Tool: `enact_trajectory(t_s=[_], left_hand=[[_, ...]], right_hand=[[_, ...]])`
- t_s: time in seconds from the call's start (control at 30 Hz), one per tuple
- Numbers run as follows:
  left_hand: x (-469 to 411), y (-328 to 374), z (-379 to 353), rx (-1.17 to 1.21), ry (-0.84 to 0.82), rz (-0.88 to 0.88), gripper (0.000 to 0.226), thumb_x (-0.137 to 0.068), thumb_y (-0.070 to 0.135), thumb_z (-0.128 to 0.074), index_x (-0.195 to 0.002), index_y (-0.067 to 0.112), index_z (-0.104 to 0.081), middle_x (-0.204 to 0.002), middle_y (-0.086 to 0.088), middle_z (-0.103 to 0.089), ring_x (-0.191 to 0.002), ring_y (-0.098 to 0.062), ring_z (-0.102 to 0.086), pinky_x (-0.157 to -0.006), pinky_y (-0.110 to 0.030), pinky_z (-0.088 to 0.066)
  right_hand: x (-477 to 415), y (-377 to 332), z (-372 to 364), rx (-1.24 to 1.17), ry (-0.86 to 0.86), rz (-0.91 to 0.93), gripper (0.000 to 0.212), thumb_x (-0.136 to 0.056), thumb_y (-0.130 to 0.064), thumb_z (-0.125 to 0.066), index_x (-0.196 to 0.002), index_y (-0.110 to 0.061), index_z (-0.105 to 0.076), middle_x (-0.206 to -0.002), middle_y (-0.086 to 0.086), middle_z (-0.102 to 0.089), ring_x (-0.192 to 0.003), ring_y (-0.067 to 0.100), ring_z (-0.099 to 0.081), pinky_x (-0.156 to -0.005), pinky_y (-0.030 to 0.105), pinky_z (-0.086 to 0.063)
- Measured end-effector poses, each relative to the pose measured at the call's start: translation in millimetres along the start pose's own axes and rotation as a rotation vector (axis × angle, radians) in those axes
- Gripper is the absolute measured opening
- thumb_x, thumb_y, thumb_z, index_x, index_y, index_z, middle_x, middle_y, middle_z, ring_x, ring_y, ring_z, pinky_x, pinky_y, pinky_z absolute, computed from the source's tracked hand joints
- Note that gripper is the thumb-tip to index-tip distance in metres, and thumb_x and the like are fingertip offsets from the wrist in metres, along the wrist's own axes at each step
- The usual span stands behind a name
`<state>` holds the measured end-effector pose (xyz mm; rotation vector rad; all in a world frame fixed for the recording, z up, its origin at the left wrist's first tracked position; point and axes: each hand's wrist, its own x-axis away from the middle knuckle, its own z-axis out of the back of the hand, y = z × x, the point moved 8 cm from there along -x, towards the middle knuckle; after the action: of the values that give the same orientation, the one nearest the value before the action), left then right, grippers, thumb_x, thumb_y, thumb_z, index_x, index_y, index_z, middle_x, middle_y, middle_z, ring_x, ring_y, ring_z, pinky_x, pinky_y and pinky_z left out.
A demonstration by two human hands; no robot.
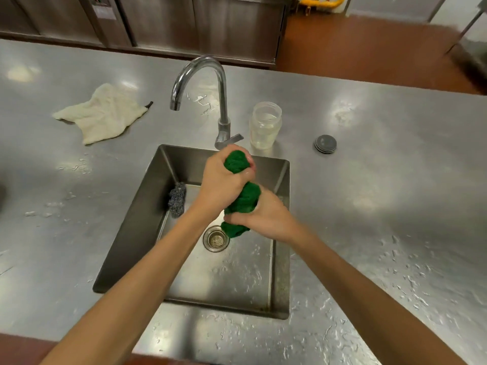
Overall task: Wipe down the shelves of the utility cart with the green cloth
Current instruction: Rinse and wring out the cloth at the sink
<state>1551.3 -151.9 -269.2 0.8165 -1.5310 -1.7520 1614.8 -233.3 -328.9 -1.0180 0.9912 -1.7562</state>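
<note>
The green cloth (pixel 243 200) is twisted into a thick rope over the steel sink (pixel 147 206). My left hand (pixel 224 177) grips its upper end, just below the faucet lever. My right hand (pixel 266 217) grips its lower part, and the cloth's tail hangs out below my fist near the drain (pixel 215 238). Both fists are tight around the cloth. No water runs from the faucet (pixel 200 83). The utility cart is not in view.
A cream rag (pixel 102 114) lies on the wet steel counter at back left. A clear plastic jar (pixel 265 125) stands right of the faucet, with a dark round lid (pixel 325 144) further right. A steel scourer (pixel 177 199) leans inside the sink's left wall.
</note>
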Motion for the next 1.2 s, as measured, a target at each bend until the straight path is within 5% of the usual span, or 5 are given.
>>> enact_trajectory(t_s=[0.23,0.5,0.67,0.83,1.2], left_hand=[[19.7,3.8,-71.1,0.245,-0.321,0.242,0.067,-0.061,0.01,-0.047,-0.126,0.016,-0.06,-0.111,-0.014,-0.058,-0.101,-0.025,-0.054,-0.091,-0.039,-0.046],[97.3,34.7,-204.8,0.021,-0.737,0.001,0.08,-0.08,-0.009,-0.062,-0.133,0.05,-0.054,-0.117,-0.01,-0.063,-0.098,-0.02,-0.067,-0.084,-0.035,-0.06],[164.9,47.2,-288.9,0.03,-0.821,-0.084,0.032,-0.085,0.016,-0.078,-0.114,0.027,-0.071,-0.115,0.004,-0.072,-0.106,-0.015,-0.07,-0.083,-0.025,-0.059],[250.6,55.1,-370.0,-0.112,-0.842,-0.23,0.006,-0.088,0.026,-0.075,-0.088,0.027,-0.068,-0.081,0.014,-0.071,-0.076,-0.006,-0.066,-0.067,-0.017,-0.052],[453.5,89.6,-536.3,-0.098,-0.887,-0.381,0.049,-0.096,0.031,-0.054,-0.058,0.002,-0.042,-0.056,-0.005,-0.035,-0.055,-0.015,-0.033,-0.054,-0.036,-0.03]], right_hand=[[71.5,37.3,76.2,-0.071,0.264,-0.033,0.075,-0.055,-0.078,-0.077,-0.12,-0.047,-0.054,-0.111,-0.03,-0.064,-0.103,-0.014,-0.059,-0.08,0.012,-0.049],[220.5,101.5,154.6,-0.255,0.535,-0.034,0.061,-0.074,-0.051,-0.079,-0.125,-0.028,-0.053,-0.116,-0.007,-0.07,-0.107,0.012,-0.068,-0.086,0.032,-0.059],[345.0,137.2,201.2,-0.25,0.777,-0.05,0.026,-0.092,-0.043,-0.064,-0.113,-0.056,-0.056,-0.109,-0.031,-0.066,-0.104,-0.005,-0.065,-0.076,0.015,-0.054],[472.5,171.8,229.3,-0.156,0.983,-0.112,0.02,-0.093,-0.041,-0.065,-0.111,-0.035,-0.067,-0.109,-0.007,-0.071,-0.106,0.01,-0.067,-0.094,0.032,-0.055],[706.0,208.0,220.3,-0.215,1.418,-0.249,0.035,-0.087,-0.072,-0.05,-0.093,-0.042,-0.068,-0.095,-0.014,-0.071,-0.089,-0.006,-0.066,-0.073,0.014,-0.051]])
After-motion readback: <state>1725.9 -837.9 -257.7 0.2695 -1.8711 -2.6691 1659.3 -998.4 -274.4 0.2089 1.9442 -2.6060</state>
